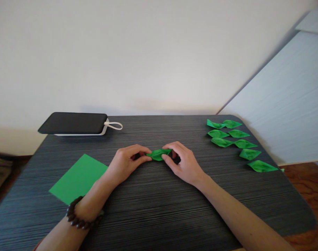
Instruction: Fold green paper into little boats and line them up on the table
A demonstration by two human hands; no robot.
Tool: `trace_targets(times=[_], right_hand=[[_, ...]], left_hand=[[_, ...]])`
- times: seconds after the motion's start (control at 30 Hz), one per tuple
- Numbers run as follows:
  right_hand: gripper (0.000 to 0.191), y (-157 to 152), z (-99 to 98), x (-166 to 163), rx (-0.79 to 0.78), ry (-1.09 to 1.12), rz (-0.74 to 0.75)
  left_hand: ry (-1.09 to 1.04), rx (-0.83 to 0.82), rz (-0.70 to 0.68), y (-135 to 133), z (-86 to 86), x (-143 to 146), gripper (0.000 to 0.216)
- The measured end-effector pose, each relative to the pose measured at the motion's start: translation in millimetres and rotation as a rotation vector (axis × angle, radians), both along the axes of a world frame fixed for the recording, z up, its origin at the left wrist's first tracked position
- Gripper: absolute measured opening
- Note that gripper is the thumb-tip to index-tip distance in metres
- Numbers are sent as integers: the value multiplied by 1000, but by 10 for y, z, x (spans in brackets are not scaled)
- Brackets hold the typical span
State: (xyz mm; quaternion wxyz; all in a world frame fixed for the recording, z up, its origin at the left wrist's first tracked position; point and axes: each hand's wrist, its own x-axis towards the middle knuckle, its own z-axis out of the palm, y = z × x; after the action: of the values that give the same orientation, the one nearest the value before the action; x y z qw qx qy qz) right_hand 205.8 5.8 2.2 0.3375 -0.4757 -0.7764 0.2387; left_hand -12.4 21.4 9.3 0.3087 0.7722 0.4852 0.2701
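Note:
Between my two hands, just above the table's middle, is a folded green paper leaf [159, 154], pointed at its ends. My left hand [129, 161] pinches its left tip between thumb and forefinger. At the other end, the thumb and fingers of my right hand [184, 161] are closed on the paper. A square sheet of green paper [79, 177] lies flat beside my left forearm, which covers part of it. Several similar folded paper leaves [244, 143] lie in rows to the right.
The dark wood-grain table [159, 216] stands against a pale wall [153, 52]. At its back left is a black-topped, white-sided box [75, 122] with a white strap loop [115, 124]. A white slanted panel [287, 94] borders the right side.

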Motion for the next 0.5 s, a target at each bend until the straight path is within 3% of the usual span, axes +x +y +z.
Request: trace_targets(times=[0.1,0.2,0.37,0.5], right_hand=[[24,26,6,59,-39,101,19],[24,39,-7,94,-122,256,38],[21,41,-3,75,-294,504,102],[23,34,54,38,-362,572,125]], left_hand=[[-138,-134,100,6,30,13,25],[-337,-259,108,17,53,9,25],[-499,-380,-61,-1,82,-9,23],[-633,-545,-224,-53,104,30,31]])
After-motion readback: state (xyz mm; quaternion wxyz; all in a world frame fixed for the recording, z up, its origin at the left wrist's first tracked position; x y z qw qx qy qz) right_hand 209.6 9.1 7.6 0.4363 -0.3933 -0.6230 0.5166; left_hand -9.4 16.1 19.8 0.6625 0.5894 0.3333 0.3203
